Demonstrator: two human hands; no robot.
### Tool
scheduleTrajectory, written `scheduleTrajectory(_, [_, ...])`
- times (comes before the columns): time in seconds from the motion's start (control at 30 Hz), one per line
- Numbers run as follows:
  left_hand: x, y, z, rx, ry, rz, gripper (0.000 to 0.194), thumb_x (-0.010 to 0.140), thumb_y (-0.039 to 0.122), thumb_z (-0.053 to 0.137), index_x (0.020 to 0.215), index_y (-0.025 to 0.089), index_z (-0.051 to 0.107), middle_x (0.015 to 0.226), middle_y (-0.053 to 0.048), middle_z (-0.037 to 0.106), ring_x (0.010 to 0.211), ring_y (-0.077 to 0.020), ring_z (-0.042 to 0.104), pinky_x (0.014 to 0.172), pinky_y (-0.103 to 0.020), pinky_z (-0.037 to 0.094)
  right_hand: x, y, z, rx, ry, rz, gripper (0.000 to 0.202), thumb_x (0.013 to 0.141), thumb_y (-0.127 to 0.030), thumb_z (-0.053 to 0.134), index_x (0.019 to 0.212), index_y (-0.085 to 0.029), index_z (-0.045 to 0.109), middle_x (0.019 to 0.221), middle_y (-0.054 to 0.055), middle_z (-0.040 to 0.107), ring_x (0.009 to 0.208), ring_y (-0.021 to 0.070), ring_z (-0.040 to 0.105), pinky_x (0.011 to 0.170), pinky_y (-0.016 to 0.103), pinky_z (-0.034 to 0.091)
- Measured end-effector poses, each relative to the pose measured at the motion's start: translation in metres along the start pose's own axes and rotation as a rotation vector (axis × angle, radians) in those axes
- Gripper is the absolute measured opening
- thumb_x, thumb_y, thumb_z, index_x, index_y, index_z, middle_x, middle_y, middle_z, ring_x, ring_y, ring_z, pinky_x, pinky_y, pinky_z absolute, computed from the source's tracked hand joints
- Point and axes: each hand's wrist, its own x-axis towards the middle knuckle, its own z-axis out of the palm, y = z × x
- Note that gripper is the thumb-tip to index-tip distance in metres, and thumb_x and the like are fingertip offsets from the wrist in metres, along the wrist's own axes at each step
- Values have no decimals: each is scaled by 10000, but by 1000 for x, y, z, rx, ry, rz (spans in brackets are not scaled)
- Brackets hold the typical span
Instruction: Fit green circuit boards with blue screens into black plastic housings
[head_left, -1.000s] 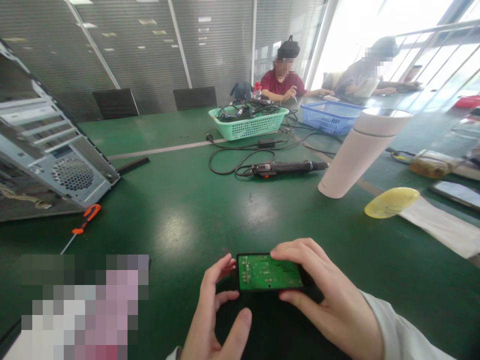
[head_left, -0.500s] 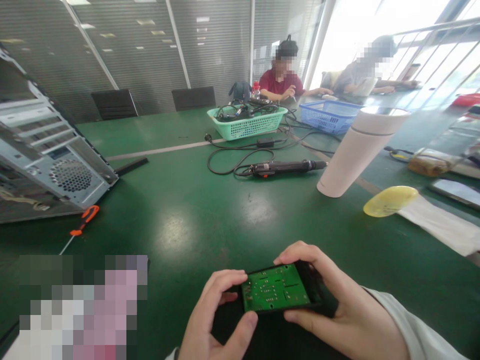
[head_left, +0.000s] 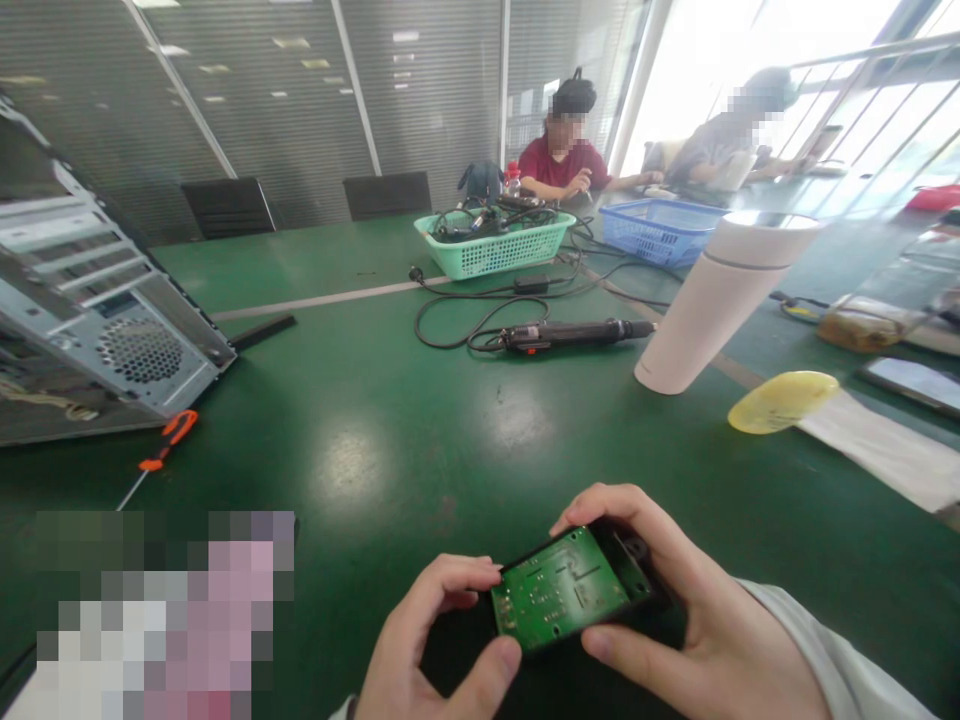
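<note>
Between my two hands, low in the head view, is a green circuit board (head_left: 559,590) set in a black casing (head_left: 634,575). My left hand (head_left: 442,630) grips its left end, with the thumb at the near corner and the fingertips at the far one. My right hand (head_left: 675,590) is wrapped round the right end, thumb along the near edge and fingers over the far side. The board's soldered face is turned up, and the unit is tilted. Its underside is hidden.
A metal computer case (head_left: 142,340) stands at left beside an orange-handled screwdriver (head_left: 176,430). An electric screwdriver (head_left: 566,337) and its cable lie ahead, near a pale tumbler (head_left: 720,310). Behind are a green basket (head_left: 502,255) of cables, a blue basket (head_left: 660,235) and two seated people.
The board in its casing has turned a little, its right end now angled further away from me. My hands have shifted slightly with it and keep their hold.
</note>
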Motion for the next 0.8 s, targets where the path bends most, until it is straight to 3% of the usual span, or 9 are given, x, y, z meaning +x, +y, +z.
scheduleTrajectory(0.1, [2, 2, -4, 34, -57, -10, 228, 818, 280, 712, 1028, 366, 692, 1062, 52, 737, 1016, -154, 662, 884, -207, 491, 2, 5, -2, -39, -4, -31, 364, 890, -286, 604, 1217, -341, 454, 1114, -42, 544, 1038, 129, 537, 789, 186, 442])
scheduleTrajectory(0.23, [4, 5, -6, 60, -120, -20, 199, 859, 279, 670, 1048, 340, 676, 1086, 31, 735, 1024, -160, 665, 892, -216, 492, 10, 8, -6, -107, -10, -201, 309, 928, -491, 634, 1157, -333, 500, 998, -47, 562, 860, 106, 555, 709, 165, 433])
scheduleTrajectory(0.33, [5, 8, -4, 34, -115, -9, 155, 863, 284, 662, 1013, 322, 674, 1113, 22, 720, 1031, -164, 657, 880, -215, 490, 13, 7, -6, -148, 7, -267, 287, 936, -511, 621, 1089, -289, 522, 927, -36, 568, 783, 102, 551, 674, 166, 434])
scheduleTrajectory(0.63, [1, 3, 1, -122, -4, -115, 156, 895, 405, 609, 998, 313, 681, 934, 25, 711, 834, -146, 667, 789, -201, 507, 3, 7, -2, -129, 16, -12, 397, 863, -436, 677, 1196, -342, 481, 1084, -62, 588, 965, 128, 567, 738, 187, 440])
scheduleTrajectory(0.8, [1, 10, 0, 33, -34, -16, 250, 912, 363, 567, 1123, 357, 701, 1013, 5, 742, 909, -182, 678, 807, -224, 521, 0, 7, -1, -89, 5, 99, 397, 842, -485, 686, 1169, -323, 528, 1071, -48, 598, 975, 145, 570, 799, 221, 443])
